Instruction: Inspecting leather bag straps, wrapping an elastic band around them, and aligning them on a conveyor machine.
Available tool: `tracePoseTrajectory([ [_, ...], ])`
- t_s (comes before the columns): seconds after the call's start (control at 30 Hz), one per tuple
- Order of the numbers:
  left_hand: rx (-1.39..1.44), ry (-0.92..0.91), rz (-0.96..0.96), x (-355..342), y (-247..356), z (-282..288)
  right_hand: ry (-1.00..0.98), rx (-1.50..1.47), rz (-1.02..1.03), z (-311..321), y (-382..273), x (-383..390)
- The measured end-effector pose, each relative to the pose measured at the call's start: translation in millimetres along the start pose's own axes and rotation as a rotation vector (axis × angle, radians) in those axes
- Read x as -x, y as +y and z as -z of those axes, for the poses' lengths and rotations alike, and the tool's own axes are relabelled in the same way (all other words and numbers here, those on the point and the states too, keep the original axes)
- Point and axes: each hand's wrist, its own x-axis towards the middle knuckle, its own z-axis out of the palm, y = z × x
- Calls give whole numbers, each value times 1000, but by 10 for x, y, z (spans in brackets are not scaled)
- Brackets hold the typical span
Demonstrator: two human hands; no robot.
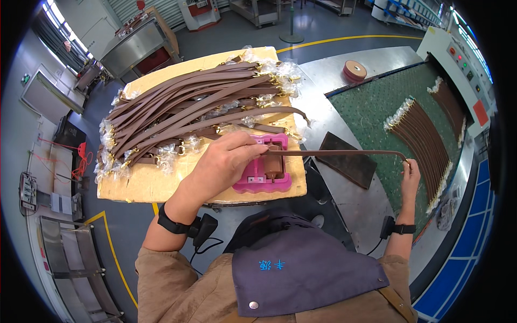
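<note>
My left hand (pixel 231 161) pinches a brown strap (pixel 339 153) over a pink device (pixel 247 176) with a brown roller (pixel 273 167) in it. The strap runs right to my right hand (pixel 410 171), whose fingers grip its bent end. The pink device sits at the front right of a pale yellow board (pixel 134 185). A large pile of brown straps (pixel 177 102), with gold clasps and clear plastic wrapping at their ends, covers much of that board.
Beside the board, a metal table (pixel 312 86) bears a brown roll (pixel 354 70) and a dark slab (pixel 347 160). On a green belt (pixel 371 102) to the right lie rows of straps (pixel 425 151), below a machine's control panel (pixel 458 64). A steel cart (pixel 70 264) stands at the left.
</note>
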Motion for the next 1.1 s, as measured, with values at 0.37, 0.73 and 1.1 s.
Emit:
tracePoseTrajectory([
  [0.37,-66,-23,-57,-74,32,-43,8,37,-29,86,62,47],
  [0.73,-72,-50,-68,-109,19,-81,8,70,-16,128,143,87],
  [1.1,-61,-10,-93,-104,6,-96,21,42,-52,89,108,126],
])
